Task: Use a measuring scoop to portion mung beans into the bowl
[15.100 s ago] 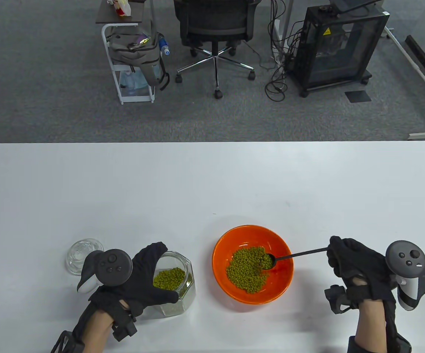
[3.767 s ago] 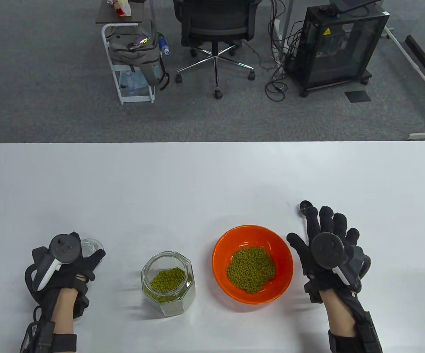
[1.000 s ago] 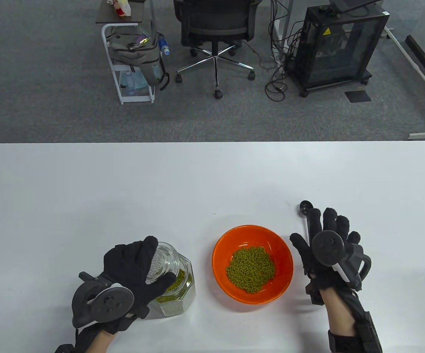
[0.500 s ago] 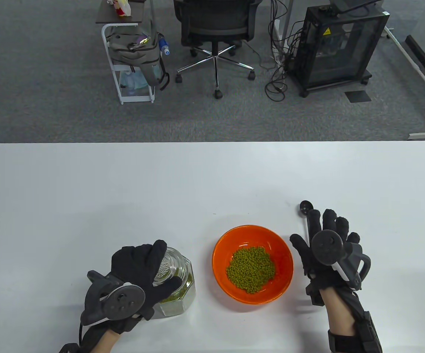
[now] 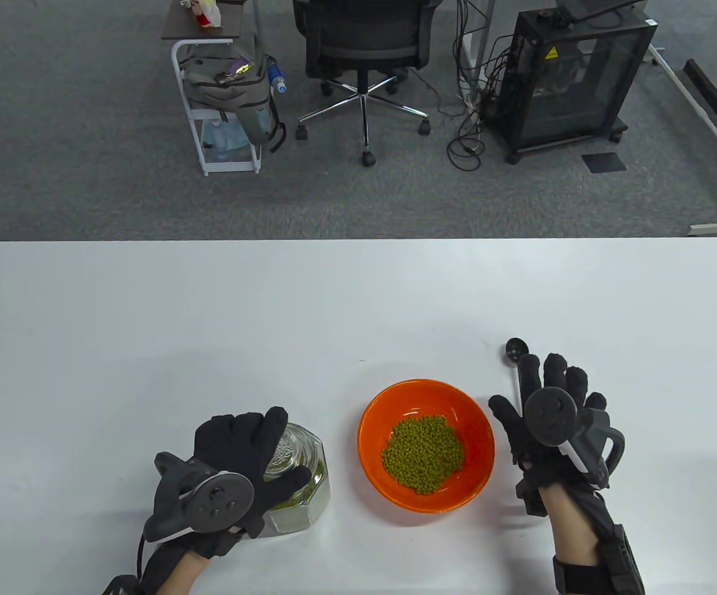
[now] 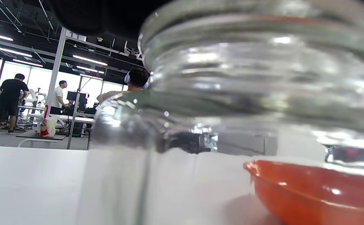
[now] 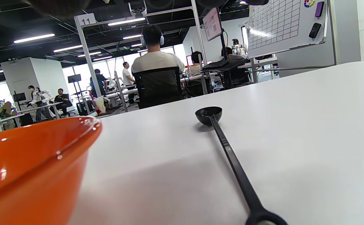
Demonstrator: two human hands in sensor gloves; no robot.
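In the table view an orange bowl (image 5: 372, 416) holds a heap of mung beans (image 5: 423, 453). Left of it stands a glass jar (image 5: 312, 491) with beans inside. My left hand (image 5: 271, 451) grips the clear glass lid (image 5: 293, 441) and holds it on the jar's mouth. The left wrist view is filled by the jar's glass neck (image 6: 247, 78), with the bowl (image 6: 310, 193) at the lower right. The black measuring scoop (image 5: 514, 349) lies empty on the table right of the bowl. My right hand (image 5: 541, 403) lies flat and open over its handle (image 7: 231, 162).
The white table (image 5: 209, 322) stretches bare behind the jar and bowl. Beyond its far edge stand an office chair (image 5: 364, 43), a white cart (image 5: 222, 93) with a bag, and a black cabinet (image 5: 572, 74). People sit and stand in the background of the wrist views.
My left hand has brought the lid from a tilt beside the jar's mouth down flat onto it. The right hand and the scoop have stayed put.
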